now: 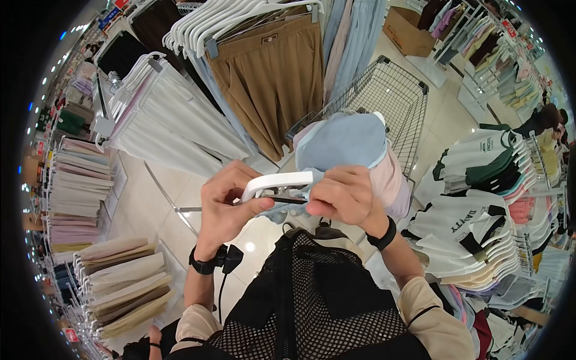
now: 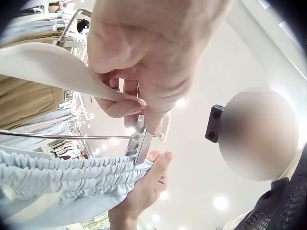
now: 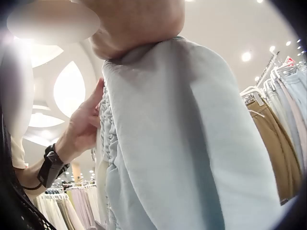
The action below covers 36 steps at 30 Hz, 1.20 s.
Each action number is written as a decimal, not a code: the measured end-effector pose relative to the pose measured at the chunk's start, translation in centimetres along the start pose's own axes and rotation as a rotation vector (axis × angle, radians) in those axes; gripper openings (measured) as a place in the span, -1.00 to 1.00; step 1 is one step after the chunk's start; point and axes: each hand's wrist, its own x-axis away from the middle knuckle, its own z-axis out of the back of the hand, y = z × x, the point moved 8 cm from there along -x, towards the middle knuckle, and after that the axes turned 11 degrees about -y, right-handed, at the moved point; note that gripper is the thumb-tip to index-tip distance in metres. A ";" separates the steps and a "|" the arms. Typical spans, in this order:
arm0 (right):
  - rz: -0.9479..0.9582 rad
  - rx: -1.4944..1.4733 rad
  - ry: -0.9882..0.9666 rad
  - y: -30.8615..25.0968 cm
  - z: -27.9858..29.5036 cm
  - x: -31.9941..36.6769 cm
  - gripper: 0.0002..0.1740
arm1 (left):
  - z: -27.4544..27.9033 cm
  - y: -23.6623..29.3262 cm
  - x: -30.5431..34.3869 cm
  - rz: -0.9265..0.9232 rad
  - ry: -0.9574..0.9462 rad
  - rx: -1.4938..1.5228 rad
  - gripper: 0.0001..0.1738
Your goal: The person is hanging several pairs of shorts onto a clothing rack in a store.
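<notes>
White plastic clip hanger (image 1: 279, 182): held level in front of the chest, just before the wire shopping cart (image 1: 390, 90). The left hand (image 1: 225, 201) has its grip clamped on the hanger. The right hand (image 1: 342, 195) has its grip closed on the light blue elastic-waist garment (image 1: 342, 141), which is draped over it at the hanger's clip.

Smooth, faintly glossy white plastic for the hanger (image 1: 282, 180), shiny metal at its clip (image 2: 142, 143). Soft matt cloth, ruched at the waistband, for the pale blue garment (image 2: 62, 175). Dark metal wire for the shopping cart (image 1: 390, 90).
</notes>
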 end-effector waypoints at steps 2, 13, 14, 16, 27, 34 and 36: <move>-0.070 -0.017 0.016 0.7 -0.2 0.2 -0.70 | -0.8 0.2 -0.4 0.019 -0.060 -0.016 -0.77; -0.433 -0.352 0.258 3.7 -1.5 -0.6 -0.50 | -1.7 -2.4 -1.5 0.194 -0.009 0.161 -0.73; -0.460 -0.399 0.223 4.0 -1.9 -0.6 -0.51 | -1.6 -2.7 -1.4 0.202 -0.007 0.143 -0.73; -0.541 -0.580 0.116 5.7 -3.5 0.5 -0.56 | -1.2 -3.2 -1.3 0.219 0.004 0.105 -0.73; -0.307 -0.121 -0.513 4.6 -5.0 -2.8 -0.49 | 0.2 -2.3 -1.8 0.400 -0.014 -0.313 -0.49; -0.052 -0.060 -0.414 3.3 -9.8 -4.8 -0.53 | 1.4 -1.8 0.8 0.568 0.075 -0.352 -0.21; -0.010 -0.137 -0.331 3.4 -10.4 -4.8 -0.53 | 1.5 -0.4 2.5 0.467 0.200 -0.473 -0.22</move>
